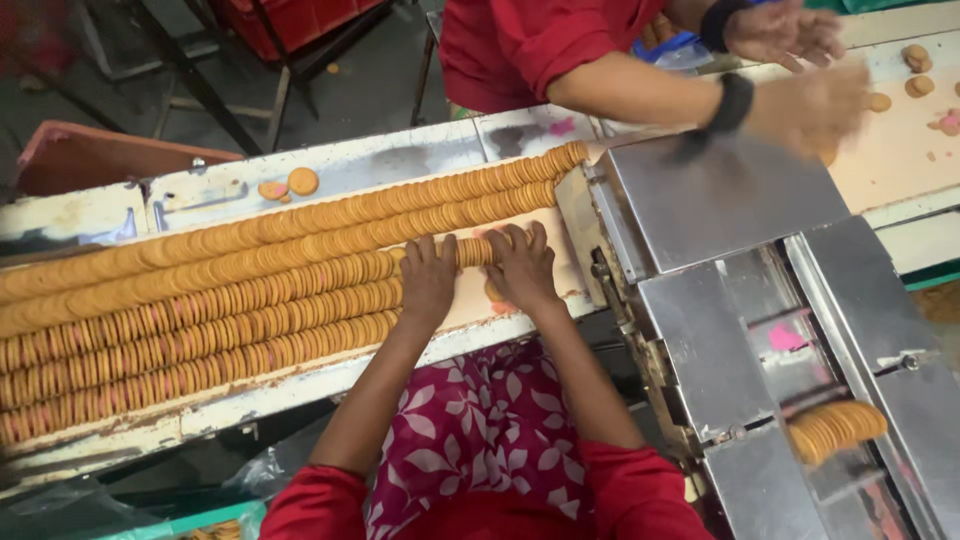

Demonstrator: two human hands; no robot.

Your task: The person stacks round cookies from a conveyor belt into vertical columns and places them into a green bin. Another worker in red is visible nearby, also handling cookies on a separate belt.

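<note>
Long rows of round sandwich biscuits [200,300] stand on edge on a pale conveyor belt [470,300]. My left hand [428,280] and my right hand [522,265] lie side by side on the belt. Between them they clasp a short stack of biscuits [474,250] at the right end of one middle row. A few biscuits show under my right palm. Both forearms reach up from the bottom of the view, over a floral and red garment.
A steel chute unit [720,200] adjoins the belt's right end, with a stack of biscuits [836,428] in its lower channel. A co-worker in red [530,45] moves blurred hands [810,105] over the far belt with loose biscuits [915,70]. Two loose biscuits [290,184] lie on the frame.
</note>
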